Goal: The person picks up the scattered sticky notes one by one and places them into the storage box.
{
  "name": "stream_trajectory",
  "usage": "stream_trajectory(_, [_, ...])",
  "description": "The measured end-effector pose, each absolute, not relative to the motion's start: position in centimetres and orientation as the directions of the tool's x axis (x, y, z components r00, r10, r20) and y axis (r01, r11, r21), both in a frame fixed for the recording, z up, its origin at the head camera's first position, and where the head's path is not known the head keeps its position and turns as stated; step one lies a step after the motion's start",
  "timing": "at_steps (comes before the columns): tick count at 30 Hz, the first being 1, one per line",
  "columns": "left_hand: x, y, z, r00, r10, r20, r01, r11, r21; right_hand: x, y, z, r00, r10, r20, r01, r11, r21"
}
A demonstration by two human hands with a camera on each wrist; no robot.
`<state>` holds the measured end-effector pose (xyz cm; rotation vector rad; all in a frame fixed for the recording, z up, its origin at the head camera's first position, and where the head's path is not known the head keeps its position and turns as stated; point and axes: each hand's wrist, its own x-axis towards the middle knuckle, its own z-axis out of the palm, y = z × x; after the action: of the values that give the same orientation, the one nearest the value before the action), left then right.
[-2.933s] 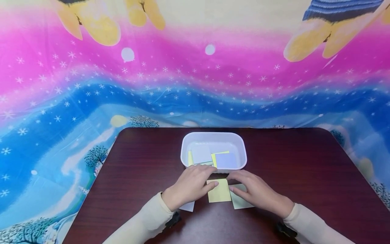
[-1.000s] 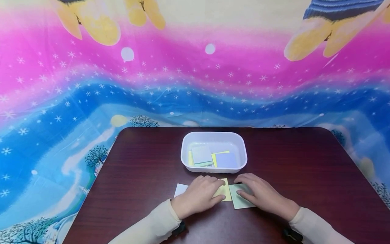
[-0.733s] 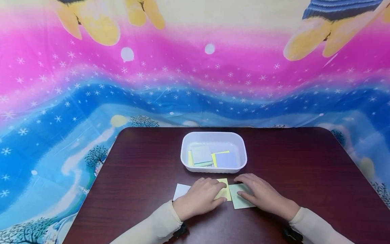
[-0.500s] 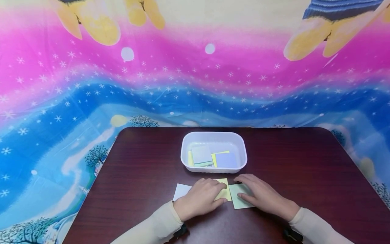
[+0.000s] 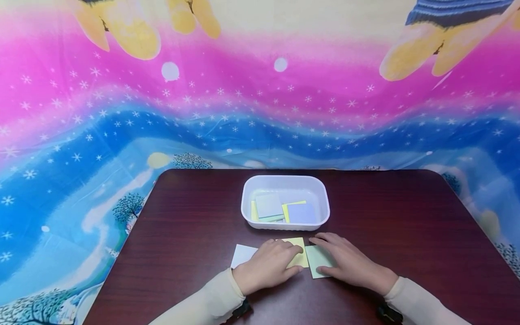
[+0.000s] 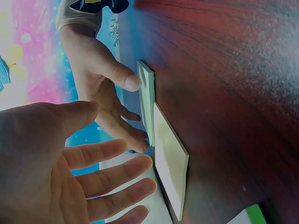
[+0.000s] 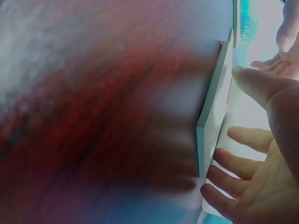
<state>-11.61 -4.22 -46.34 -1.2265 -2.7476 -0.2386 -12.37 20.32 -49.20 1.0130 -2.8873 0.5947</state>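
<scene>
My left hand [image 5: 271, 262], fingers spread and straight, is over the yellow sticky note pad [image 5: 299, 259] and partly covers it. In the left wrist view this hand stands apart from the yellow pad [image 6: 170, 158], its palm in sight and nothing in it. My right hand [image 5: 351, 262] lies over the right side of a green sticky note pad [image 5: 318, 258]. Its loosely bent fingers are near the pad's far edge, the thumb over the near part. The right wrist view shows fingertips close to the green pad [image 7: 217, 102], not gripping it. A white pad [image 5: 242, 255] is partly hidden by the left hand.
A white plastic tray [image 5: 284, 227] stands just beyond the pads. Several pads lie in it, among them a pale grey one [image 5: 268, 205] and a lilac one [image 5: 301, 213]. The dark wooden table [image 5: 183, 234] reaches a printed cloth [image 5: 260, 108] behind.
My left hand has drawn back from the tray's front rim and over the yellow pad, baring the white pad's upper part. The right hand shifted slightly right and nearer. The pads stayed put.
</scene>
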Motion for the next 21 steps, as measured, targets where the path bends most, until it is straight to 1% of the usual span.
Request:
stream_trajectory(4, [-11.54, -4.19, -46.16, -0.663, 0.728, 0.174, 0.747, 0.657, 0.096, -12.38, 20.32, -49.21, -0.797, -0.590, 0.128, -0.594, 0.728, -0.343])
stream_trajectory(12, [-11.50, -4.21, -46.23, -0.669, 0.726, 0.159, 0.742, 0.664, 0.093, -12.46, 20.23, -49.00, -0.821, -0.569, 0.044, -0.548, 0.766, -0.337])
stream_trajectory(21, [-11.56, -4.19, -46.32, -0.668, 0.728, 0.155, 0.743, 0.663, 0.091, -12.56, 20.24, -49.14, -0.819, -0.569, 0.077, -0.558, 0.758, -0.338])
